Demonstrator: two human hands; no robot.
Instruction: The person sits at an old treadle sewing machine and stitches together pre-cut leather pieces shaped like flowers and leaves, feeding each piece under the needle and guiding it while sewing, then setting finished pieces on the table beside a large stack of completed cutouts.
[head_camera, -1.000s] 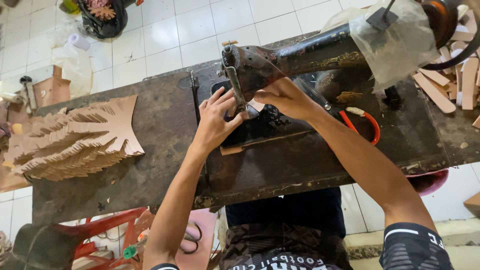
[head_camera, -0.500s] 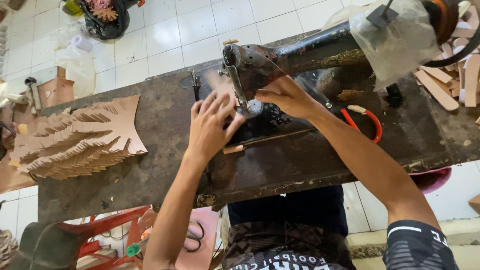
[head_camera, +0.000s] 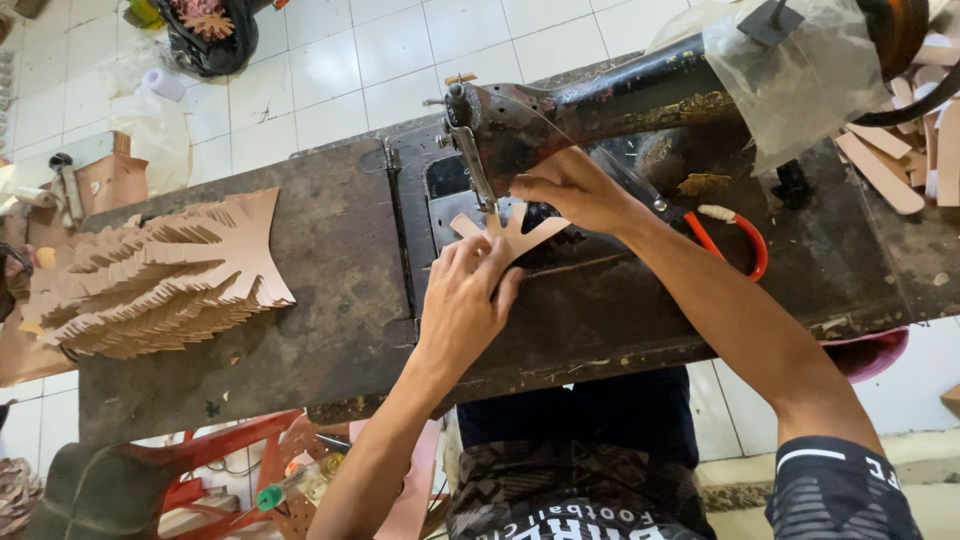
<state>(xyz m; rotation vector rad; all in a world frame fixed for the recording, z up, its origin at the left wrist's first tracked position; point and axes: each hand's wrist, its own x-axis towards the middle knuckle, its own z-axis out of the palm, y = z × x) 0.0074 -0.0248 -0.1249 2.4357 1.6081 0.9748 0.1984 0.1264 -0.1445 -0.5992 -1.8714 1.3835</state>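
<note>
A tan, star-shaped leather piece (head_camera: 520, 232) lies flat under the needle of an old black sewing machine (head_camera: 560, 105). My left hand (head_camera: 465, 295) presses its fingertips on the near side of the piece. My right hand (head_camera: 570, 188) rests on the piece's right side, just beside the machine's head. Both hands hold the same piece down on the machine bed.
A fanned stack of cut tan leather pieces (head_camera: 150, 275) lies at the left end of the dark, worn worktable (head_camera: 330, 330). Red-handled scissors (head_camera: 735, 235) lie right of the machine. More tan strips (head_camera: 900, 150) sit at the far right. A red stool (head_camera: 210, 470) stands below.
The tan piece has come out from under my hands and now shows spread beneath the needle. My left hand has slid a little toward me.
</note>
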